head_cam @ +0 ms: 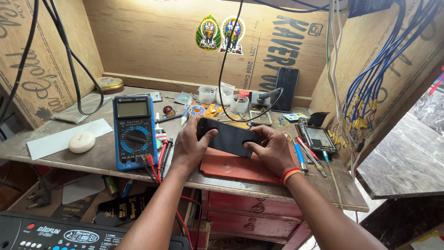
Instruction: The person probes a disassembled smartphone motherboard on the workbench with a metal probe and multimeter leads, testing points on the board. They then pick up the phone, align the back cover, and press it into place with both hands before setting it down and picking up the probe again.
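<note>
Currently, phone: gripped by both ends, above red mat.
left hand: clenched on near end.
right hand: clenched on far end.
handling: light, rigid, slick glass, likely fragile; grip edges.

This is a small phone-repair workshop, boxed in by bare plywood walls. A worn wooden bench carries a blue digital multimeter with red and black probe leads, an opened phone with its insides showing, and small plastic parts cups. Bundled blue wires hang at the right wall.
</note>
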`<state>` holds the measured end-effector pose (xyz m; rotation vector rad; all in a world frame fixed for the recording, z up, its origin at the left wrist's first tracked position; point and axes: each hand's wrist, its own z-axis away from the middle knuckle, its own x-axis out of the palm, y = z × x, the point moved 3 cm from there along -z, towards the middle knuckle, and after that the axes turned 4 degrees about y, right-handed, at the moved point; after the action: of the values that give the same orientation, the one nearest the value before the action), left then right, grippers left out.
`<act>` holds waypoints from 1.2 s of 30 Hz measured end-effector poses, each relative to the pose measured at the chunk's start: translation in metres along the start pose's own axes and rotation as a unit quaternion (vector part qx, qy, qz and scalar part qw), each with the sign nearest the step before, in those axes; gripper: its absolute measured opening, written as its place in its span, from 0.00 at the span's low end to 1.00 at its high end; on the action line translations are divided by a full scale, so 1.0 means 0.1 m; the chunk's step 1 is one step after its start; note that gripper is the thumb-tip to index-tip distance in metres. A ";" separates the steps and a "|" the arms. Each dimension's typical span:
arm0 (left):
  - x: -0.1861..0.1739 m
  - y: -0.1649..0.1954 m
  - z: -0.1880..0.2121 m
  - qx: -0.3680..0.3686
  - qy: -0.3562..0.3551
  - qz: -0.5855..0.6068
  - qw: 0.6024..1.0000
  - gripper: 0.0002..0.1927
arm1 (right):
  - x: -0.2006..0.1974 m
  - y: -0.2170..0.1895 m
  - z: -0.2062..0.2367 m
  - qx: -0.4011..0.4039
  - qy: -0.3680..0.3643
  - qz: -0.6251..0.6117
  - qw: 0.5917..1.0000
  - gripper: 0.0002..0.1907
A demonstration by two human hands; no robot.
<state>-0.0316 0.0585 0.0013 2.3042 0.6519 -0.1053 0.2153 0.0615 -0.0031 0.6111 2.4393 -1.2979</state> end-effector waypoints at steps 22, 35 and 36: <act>0.01 0.02 0.01 -0.001 0.005 -0.057 0.998 0.24 | 0.02 -0.19 0.03 -0.108 0.042 0.124 0.985 0.30; -0.03 0.08 0.03 -0.029 -0.002 -0.035 0.999 0.29 | 0.09 -0.55 0.13 -0.258 0.031 0.240 0.935 0.53; -0.04 0.08 0.02 -0.038 -0.003 -0.035 0.999 0.29 | 0.10 -0.53 0.13 -0.257 0.028 0.244 0.934 0.54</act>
<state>-0.0307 0.0506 0.0054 2.2085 0.7227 -0.1179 0.1807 0.0266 0.0231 1.0158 2.3109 -0.4281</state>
